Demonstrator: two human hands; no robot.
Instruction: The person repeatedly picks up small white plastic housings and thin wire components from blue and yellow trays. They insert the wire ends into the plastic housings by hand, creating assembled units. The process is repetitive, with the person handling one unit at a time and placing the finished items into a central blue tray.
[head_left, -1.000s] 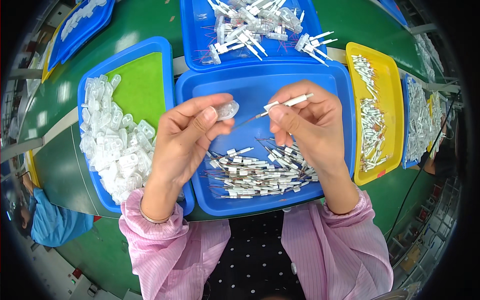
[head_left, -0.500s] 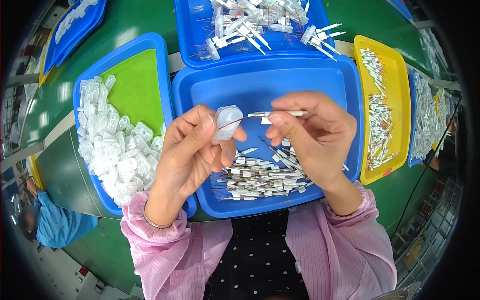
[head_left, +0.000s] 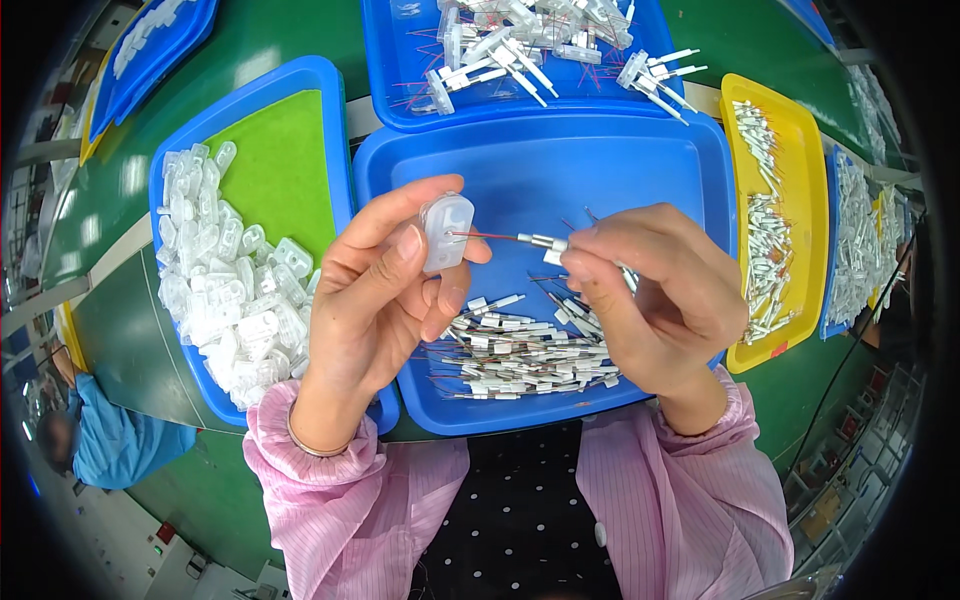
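Pinched by its edges in the left hand (head_left: pixel 382 280), a clear casing (head_left: pixel 447 238) looks, to my eye, light, stiff, slick; at its face, the red wire (head_left: pixel 495 236) seems limp, better handled by the white connector (head_left: pixel 541 241) the right hand (head_left: pixel 665 290) grips. Both are above the blue tray (head_left: pixel 560 165), loose casings (head_left: pixel 240 310) lying left.
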